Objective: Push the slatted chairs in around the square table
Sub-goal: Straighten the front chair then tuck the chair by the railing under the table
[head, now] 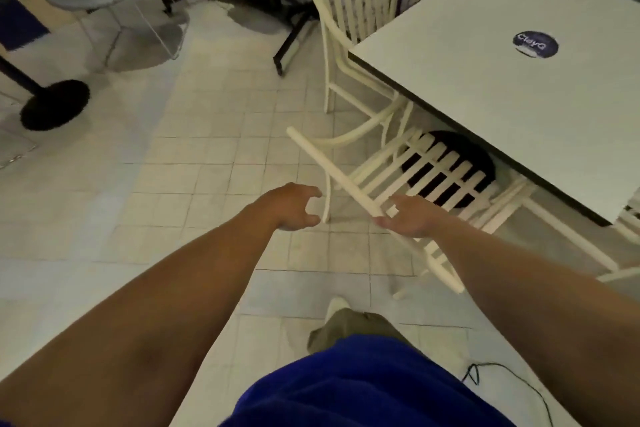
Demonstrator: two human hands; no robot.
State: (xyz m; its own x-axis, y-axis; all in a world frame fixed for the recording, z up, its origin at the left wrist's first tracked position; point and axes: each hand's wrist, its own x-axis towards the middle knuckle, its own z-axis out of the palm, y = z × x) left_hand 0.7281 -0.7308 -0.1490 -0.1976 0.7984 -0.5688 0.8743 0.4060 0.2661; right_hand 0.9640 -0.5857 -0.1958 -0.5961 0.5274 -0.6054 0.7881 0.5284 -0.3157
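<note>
Right hand (408, 218) lies open on the near chair (436, 170) top rail, fingers flat, not gripping. Left hand (294, 206) hovers beside the rail, fingers loosely curled, holding nothing. Chair seat sits tucked under the table (502, 87). Further back, a round sticker (535, 44) reads "Claya".

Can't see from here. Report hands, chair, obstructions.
Right hand touching near chair top rail; left hand open, clear. Seat under square table. Nothing blocking.

Dim, soft indoor light (slight blur, wide-angle bending at edges).
</note>
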